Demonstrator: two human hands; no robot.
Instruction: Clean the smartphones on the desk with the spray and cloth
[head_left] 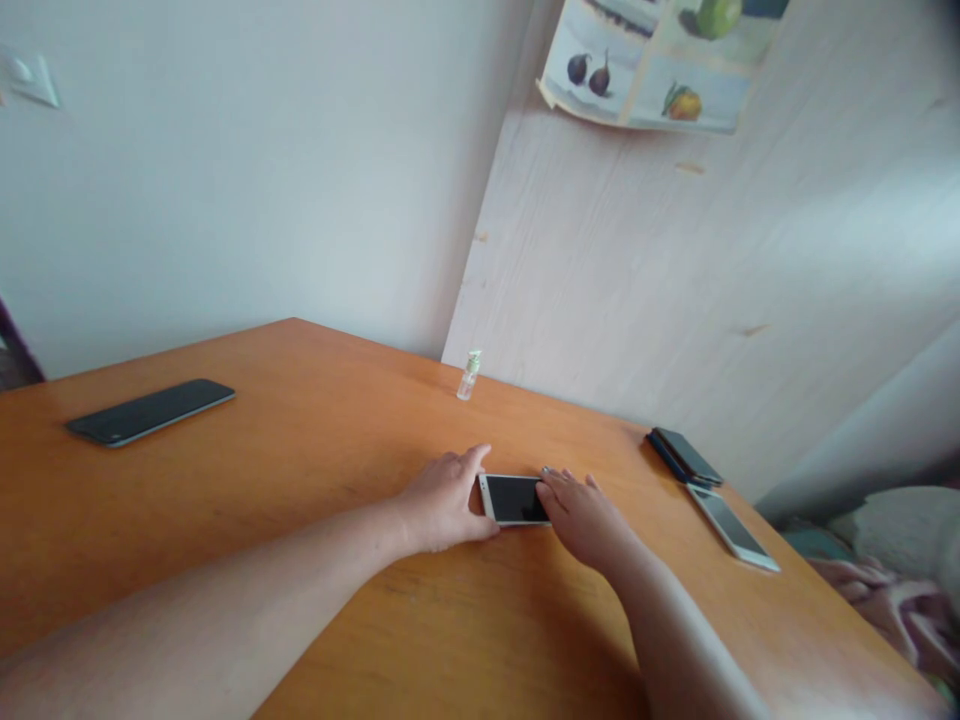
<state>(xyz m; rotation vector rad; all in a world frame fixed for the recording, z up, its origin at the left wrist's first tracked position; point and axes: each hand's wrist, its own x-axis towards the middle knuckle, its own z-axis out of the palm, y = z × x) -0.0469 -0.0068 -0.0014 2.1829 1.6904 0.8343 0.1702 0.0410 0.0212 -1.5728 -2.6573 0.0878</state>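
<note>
A white smartphone (pixel 514 500) with a dark screen lies on the wooden table (pixel 337 420), between my two hands. My left hand (pixel 446 505) is around its left end, thumb by the near corner and a finger stretched out past the far corner, with the fingers apart. Over the right end is my right hand (pixel 581 515), closed on the phone, with a digit resting on the screen. That end and part of the right hand's grip are hidden. Beyond the phone stands a small clear bottle (pixel 466 385) with a pale green top.
A dark phone (pixel 154 410) lies at the far left. On the right, a dark wallet-like case (pixel 682 457) touches or nearly touches another white phone (pixel 733 527) near the table's edge. Walls rise behind the table. Crumpled cloth (pixel 892 610) lies beyond the right edge.
</note>
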